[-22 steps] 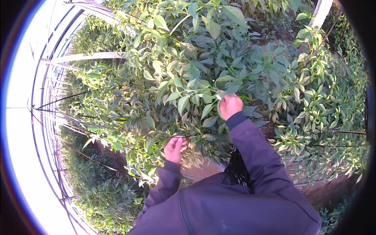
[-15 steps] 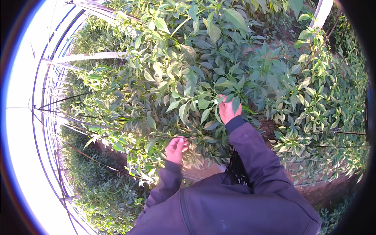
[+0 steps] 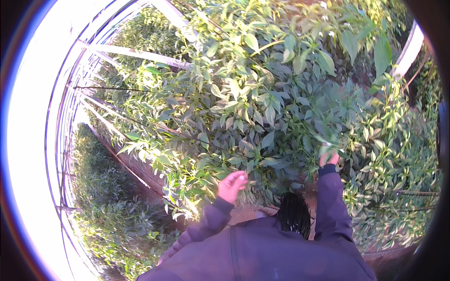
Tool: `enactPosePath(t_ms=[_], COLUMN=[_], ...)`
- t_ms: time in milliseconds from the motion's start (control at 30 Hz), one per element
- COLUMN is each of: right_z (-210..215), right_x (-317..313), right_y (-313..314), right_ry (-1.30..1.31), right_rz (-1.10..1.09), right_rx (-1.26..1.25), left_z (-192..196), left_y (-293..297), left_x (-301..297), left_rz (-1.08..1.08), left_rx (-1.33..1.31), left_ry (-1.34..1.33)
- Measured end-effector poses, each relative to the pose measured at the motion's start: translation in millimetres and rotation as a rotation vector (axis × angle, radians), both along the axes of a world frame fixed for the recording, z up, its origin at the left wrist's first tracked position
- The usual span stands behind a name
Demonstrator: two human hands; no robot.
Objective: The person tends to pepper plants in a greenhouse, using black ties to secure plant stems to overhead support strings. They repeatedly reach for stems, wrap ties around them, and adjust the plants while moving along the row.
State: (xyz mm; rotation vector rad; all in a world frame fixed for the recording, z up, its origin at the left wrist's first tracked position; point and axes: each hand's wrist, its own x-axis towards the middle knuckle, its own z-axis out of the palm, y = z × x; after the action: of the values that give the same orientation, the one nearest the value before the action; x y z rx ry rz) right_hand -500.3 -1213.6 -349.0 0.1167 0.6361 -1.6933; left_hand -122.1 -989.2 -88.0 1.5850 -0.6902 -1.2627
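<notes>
Leafy green plants (image 3: pixel 269 112) that look like pepper plants fill the space before me. My left hand (image 3: pixel 232 186) is at their near edge, beside the lower leaves. Its fingers are curled in, thumb against fingertips; whether anything small sits between them I cannot make out. Farther right, my right hand (image 3: pixel 329 158) reaches in among the leaves. Blurred foliage covers its fingertips, so their grip is hidden. Between my forearms hangs a shiny black thing (image 3: pixel 294 215), perhaps a plastic bag, in front of my dark jacket (image 3: pixel 281 255).
Dark strings and thin lines (image 3: pixel 110 89) run into the plants from the left. A pale post (image 3: pixel 408 49) rises at the far right, and a whitish bar (image 3: pixel 140 55) crosses the upper left. Brown soil (image 3: pixel 152 180) shows between the rows, with another plant row (image 3: pixel 101 159) farther left.
My right hand has moved right, away from the stem with a small white flower, to other foliage. My left hand has drawn slightly away from the leaves. The view has shifted too.
</notes>
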Motion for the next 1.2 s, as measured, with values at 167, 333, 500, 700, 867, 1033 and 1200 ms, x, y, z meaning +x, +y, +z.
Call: enactPosePath(t_ms=[167,333,500,700,867,1033,1200], right_z=[3.4,67.6,120.3,168.7,236.8,332.2,392.5], right_x=[-27.0,-20.2,-8.1,4.8,40.7,89.0,136.3], right_y=[30.7,97.7,180.9,152.4,27.3,-105.3,-187.4], right_ry=[1.046,1.113,1.149,1.183,1.206,1.04,1.036], right_rz=[0.307,0.689,0.969,0.891,0.675,0.489,0.478], right_rx=[0.329,0.27,0.238,0.119,-0.043,-0.159,-0.273], left_z=[-12.0,-19.5,-15.4,-13.3,40.0,114.5,156.2], left_y=[32.7,68.2,67.3,46.7,2.0,-70.0,-134.6], left_x=[-22.3,-21.8,-21.1,-30.2,-14.7,7.3,29.4], left_rz=[-0.121,-0.24,-0.271,-0.336,-0.304,-0.241,-0.125], left_rx=[0.0,-0.004,-0.082,-0.191,-0.319,-0.448,-0.596], left_ry=[0.053,0.079,0.118,0.121,0.082,-0.087,-0.164])
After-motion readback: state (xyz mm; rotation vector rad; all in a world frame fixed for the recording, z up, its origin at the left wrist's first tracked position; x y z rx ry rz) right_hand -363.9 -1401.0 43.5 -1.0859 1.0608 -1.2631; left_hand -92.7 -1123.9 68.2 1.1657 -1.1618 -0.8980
